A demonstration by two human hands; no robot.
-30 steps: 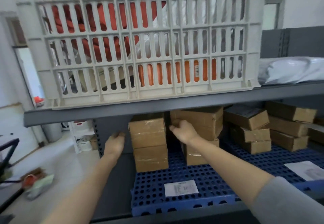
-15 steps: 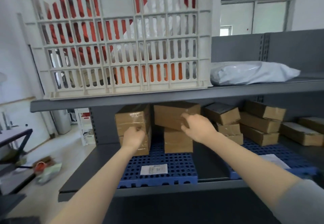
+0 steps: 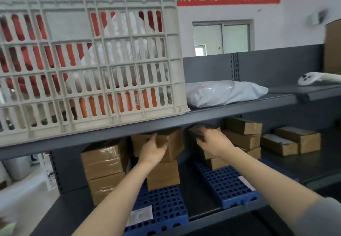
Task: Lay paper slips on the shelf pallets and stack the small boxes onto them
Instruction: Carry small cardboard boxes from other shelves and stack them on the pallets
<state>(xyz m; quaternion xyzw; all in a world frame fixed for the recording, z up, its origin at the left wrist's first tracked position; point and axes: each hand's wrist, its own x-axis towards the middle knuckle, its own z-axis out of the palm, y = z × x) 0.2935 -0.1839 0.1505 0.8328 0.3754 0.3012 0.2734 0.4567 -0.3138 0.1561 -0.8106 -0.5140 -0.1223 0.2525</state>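
Observation:
Two blue perforated pallets (image 3: 166,204) (image 3: 227,184) lie on the lower grey shelf. Each carries a paper slip: one (image 3: 141,216) on the left pallet, another (image 3: 245,181) on the right pallet. On the left pallet stand two stacks of small brown boxes. My left hand (image 3: 152,148) grips the top box (image 3: 173,141) of the right-hand stack. My right hand (image 3: 212,141) holds the top box (image 3: 195,132) of the stack on the right pallet. Another stack (image 3: 104,165) stands further left.
A large white slatted crate (image 3: 88,60) fills the upper shelf, with a white plastic parcel (image 3: 223,93) beside it. More brown boxes (image 3: 241,134) (image 3: 291,139) sit to the right on the lower shelf. A white device (image 3: 310,79) lies at the far right.
The view has swung right and upward. My left hand went from the left stack to the top box of the middle stack; my right hand shifted to the top box on the right pallet.

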